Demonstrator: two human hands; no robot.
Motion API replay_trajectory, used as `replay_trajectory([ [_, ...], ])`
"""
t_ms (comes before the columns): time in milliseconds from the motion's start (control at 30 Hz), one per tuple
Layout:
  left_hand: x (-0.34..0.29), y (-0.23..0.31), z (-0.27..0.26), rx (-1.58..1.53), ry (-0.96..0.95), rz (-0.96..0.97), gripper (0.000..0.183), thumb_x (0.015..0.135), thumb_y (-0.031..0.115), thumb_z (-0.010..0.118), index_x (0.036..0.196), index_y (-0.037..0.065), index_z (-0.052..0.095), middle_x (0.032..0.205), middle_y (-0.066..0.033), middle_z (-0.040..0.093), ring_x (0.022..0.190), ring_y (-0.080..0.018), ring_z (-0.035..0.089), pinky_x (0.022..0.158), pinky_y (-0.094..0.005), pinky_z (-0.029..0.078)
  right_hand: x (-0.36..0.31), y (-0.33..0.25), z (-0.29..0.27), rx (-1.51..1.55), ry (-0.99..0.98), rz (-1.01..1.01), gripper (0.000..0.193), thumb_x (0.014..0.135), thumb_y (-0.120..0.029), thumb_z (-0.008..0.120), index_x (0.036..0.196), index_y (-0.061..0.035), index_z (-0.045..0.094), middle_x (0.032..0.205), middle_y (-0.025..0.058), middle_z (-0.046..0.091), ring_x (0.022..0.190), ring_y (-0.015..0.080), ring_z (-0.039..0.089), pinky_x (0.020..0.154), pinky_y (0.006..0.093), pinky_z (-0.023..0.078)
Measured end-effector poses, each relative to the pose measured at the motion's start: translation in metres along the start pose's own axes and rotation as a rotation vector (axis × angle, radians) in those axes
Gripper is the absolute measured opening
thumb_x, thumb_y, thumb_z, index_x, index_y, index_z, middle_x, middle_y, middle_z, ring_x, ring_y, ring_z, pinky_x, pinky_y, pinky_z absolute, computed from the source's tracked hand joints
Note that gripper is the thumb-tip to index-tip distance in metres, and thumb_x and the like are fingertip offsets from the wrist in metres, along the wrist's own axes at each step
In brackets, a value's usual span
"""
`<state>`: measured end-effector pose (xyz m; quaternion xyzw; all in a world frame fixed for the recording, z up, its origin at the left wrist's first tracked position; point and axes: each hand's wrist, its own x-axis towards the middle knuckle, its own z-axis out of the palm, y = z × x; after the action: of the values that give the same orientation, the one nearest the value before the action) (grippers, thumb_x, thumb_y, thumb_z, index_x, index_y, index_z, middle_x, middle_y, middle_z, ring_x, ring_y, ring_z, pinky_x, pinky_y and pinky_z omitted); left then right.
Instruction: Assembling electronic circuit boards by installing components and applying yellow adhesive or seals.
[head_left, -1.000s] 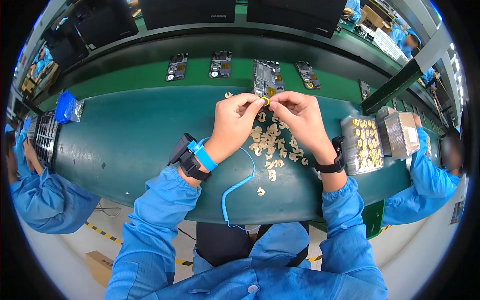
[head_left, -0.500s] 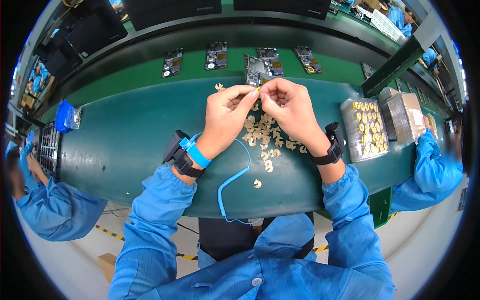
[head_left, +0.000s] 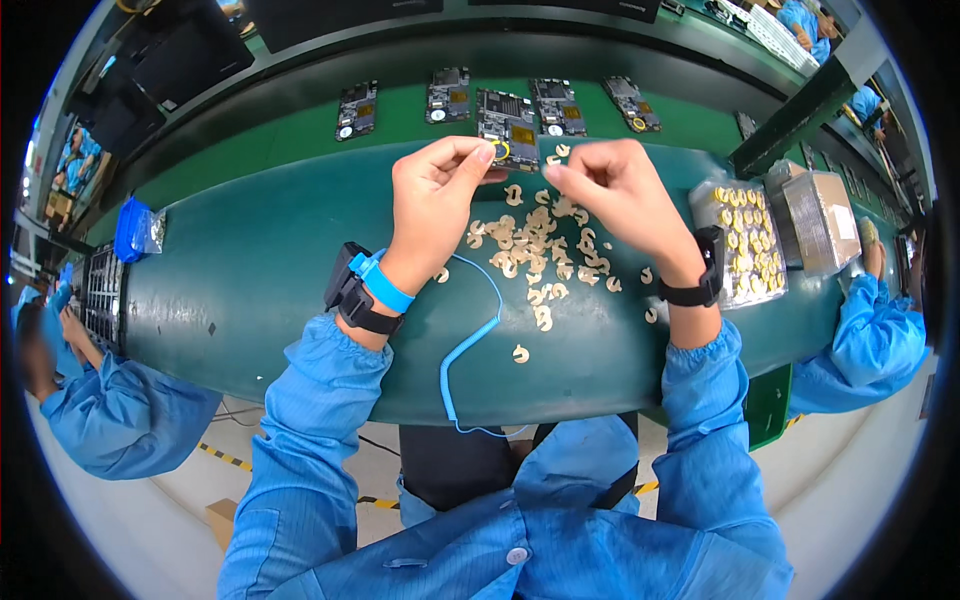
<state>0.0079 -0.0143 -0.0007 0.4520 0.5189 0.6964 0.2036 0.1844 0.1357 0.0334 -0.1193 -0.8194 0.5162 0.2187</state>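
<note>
Circuit board [head_left: 505,112] in left fingers [head_left: 464,180], right hand [head_left: 630,195] curled nearby

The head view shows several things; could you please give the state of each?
Left hand: fingers gripping circuit board
Circuit board: held, yellow ring on its face
Right hand: fingers bent, apart from the board
Cream pieces: loose, scattered
Blue cord: slack
Blue wristband: worn
Plastic tray: holding yellow pieces
Rear boards: spaced apart
</note>
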Motion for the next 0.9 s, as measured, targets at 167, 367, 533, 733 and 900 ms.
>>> replay_trajectory([
  [167,-0.004,-0.002,0.004,-0.026,-0.052,0.009,0.017,0.102,0.007,0.066,0.107,-0.007,0.073,0.101,-0.0102,0.075,0.090,-0.0144,0.071,0.084,-0.0303,0.062,0.010,0.007,0.028,0.094,0.180,-0.145,0.016,0.091,-0.014,0.079,0.091,0.0002,0.070,0.073,-0.0034,0.059,0.056,0.0011,0.046,0.051,0.0232,0.036],
  [367,-0.004,-0.005,0.006,0.028,-0.092,-0.053,0.019,0.102,0.013,0.069,0.107,-0.004,0.075,0.097,-0.0099,0.075,0.086,-0.0122,0.071,0.080,-0.0284,0.061,0.009,0.016,0.028,-0.002,0.213,-0.262,0.012,0.090,-0.008,0.079,0.095,0.0001,0.072,0.081,0.0005,0.064,0.063,0.0052,0.054,0.055,0.0232,0.042],
  [533,-0.004,0.002,0.005,-0.238,-0.145,-0.209,0.023,0.104,0.011,0.064,0.110,-0.010,0.071,0.104,-0.0159,0.074,0.093,-0.0219,0.074,0.088,-0.0355,0.063,0.007,0.013,0.029,-0.389,0.359,-0.619,0.012,0.082,0.001,0.079,0.093,-0.0015,0.074,0.084,0.0086,0.065,0.070,0.0238,0.064,0.061,0.0324,0.052],
  [733,-0.004,-0.002,0.005,-0.143,-0.115,-0.105,0.019,0.102,0.010,0.067,0.108,-0.007,0.073,0.098,-0.0120,0.076,0.089,-0.0166,0.073,0.082,-0.0303,0.063,0.008,0.013,0.029,-0.407,0.320,-0.671,0.014,0.081,0.000,0.080,0.094,-0.0015,0.074,0.087,0.0091,0.068,0.077,0.0256,0.068,0.066,0.0343,0.055],
  [900,-0.006,0.000,0.005,-0.101,-0.117,-0.109,0.021,0.103,0.010,0.065,0.108,-0.009,0.071,0.104,-0.0153,0.075,0.092,-0.0212,0.074,0.086,-0.0338,0.063,0.011,0.011,0.026,-0.341,0.249,-0.641,0.016,0.084,0.001,0.077,0.100,-0.0012,0.075,0.092,0.0098,0.070,0.076,0.0231,0.068,0.066,0.0309,0.054],
])
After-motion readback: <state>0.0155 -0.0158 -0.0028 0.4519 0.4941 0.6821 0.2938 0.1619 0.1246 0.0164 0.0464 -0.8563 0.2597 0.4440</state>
